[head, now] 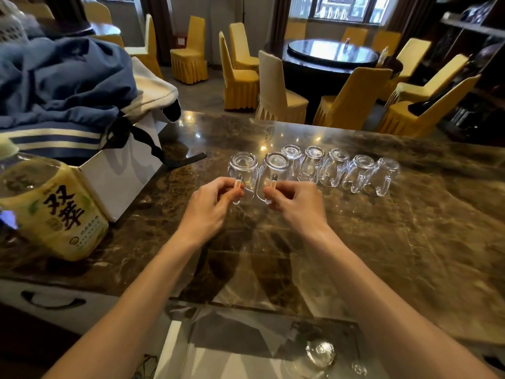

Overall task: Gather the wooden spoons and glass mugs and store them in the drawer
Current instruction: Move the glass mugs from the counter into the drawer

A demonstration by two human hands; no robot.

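The left hand (210,206) pinches one glass mug (243,166) by the handle, and the right hand (296,203) pinches a second mug (274,169). Five more mugs (336,168) stand on the bench (410,228) beyond the right hand. Below the hands, the drawer (175,351) holds a lone mug (320,352). No spoons show.

Clear glass mugs (334,166) on brown veined marble counter (410,214) (yellow-labelled jug (54,209) beside).
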